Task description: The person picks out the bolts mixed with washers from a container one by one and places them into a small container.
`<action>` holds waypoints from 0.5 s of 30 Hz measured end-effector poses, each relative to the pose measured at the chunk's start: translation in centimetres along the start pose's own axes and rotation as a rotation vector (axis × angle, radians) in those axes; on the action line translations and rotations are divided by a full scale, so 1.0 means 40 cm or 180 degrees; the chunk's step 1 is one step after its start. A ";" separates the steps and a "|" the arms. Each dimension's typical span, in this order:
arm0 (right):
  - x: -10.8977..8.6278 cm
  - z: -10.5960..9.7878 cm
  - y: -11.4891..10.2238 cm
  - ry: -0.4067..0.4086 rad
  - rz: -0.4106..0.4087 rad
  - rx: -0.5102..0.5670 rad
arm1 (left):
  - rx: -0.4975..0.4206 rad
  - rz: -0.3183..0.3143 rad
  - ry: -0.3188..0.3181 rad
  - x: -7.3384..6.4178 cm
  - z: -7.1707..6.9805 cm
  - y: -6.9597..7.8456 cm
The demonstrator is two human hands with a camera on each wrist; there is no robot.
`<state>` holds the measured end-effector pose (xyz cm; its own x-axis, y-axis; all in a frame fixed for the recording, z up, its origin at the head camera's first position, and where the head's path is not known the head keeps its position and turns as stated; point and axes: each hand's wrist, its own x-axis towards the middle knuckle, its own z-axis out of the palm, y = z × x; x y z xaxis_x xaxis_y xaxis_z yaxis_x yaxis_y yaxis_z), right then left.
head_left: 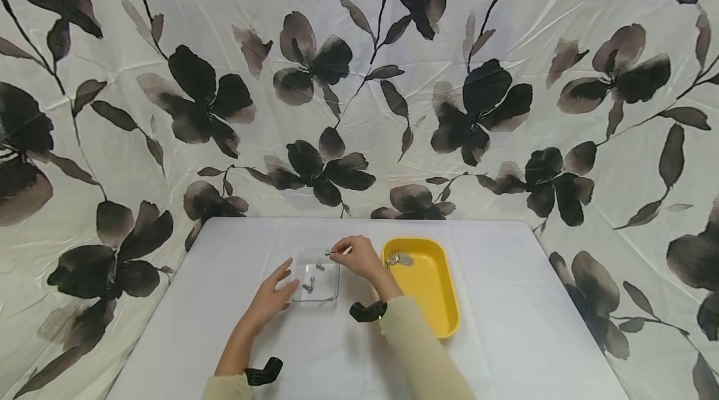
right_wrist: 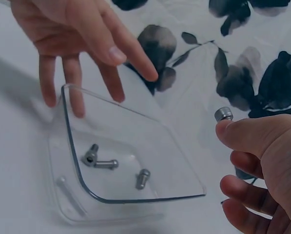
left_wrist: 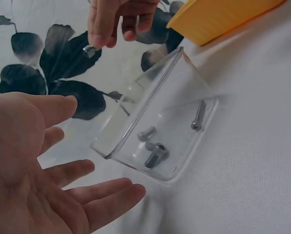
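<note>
A clear plastic box (head_left: 316, 281) stands on the white table with several metal socket-head bolts (left_wrist: 156, 155) lying in it. My right hand (head_left: 359, 258) pinches one bolt (right_wrist: 223, 114) between thumb and index finger, above the box's far right corner; the bolt's head shows and the fingers hide its shank. At the box's left side my left hand (head_left: 268, 300) has its fingers spread and holds nothing. In the left wrist view the left hand's fingers (left_wrist: 113, 195) are close to the box wall; whether they touch it I cannot tell.
To the right of the box is a yellow tray (head_left: 432, 300), partly behind my right forearm. Shiny metal pieces (head_left: 401, 259) lie at its far left end. A floral cloth (head_left: 314, 75) hangs behind the table (head_left: 505, 325).
</note>
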<state>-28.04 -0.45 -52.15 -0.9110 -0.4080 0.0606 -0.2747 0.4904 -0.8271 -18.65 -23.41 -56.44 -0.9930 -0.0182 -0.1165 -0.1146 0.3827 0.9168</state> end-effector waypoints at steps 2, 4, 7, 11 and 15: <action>0.000 0.008 0.000 -0.0024 0.0006 0.0014 | -0.0064 -0.0028 -0.0012 0.002 0.008 -0.010; 0.001 0.016 0.000 -0.0017 -0.0006 0.0008 | -0.0109 -0.0030 -0.0007 0.004 0.014 -0.017; 0.001 0.025 0.000 0.0005 -0.0010 0.0001 | -0.0208 -0.0051 0.0011 0.010 0.024 -0.028; 0.001 0.034 0.000 -0.0029 0.0006 0.0022 | -0.0342 -0.0139 0.0015 0.021 0.037 -0.047; 0.004 0.040 0.000 -0.0062 0.0011 0.0018 | -0.0354 -0.0232 0.0059 0.027 0.047 -0.063</action>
<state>-27.68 -1.74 -53.04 -0.9057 -0.4213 0.0470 -0.2699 0.4875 -0.8304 -19.40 -22.63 -59.59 -0.9822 -0.0598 -0.1782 -0.1878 0.2750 0.9429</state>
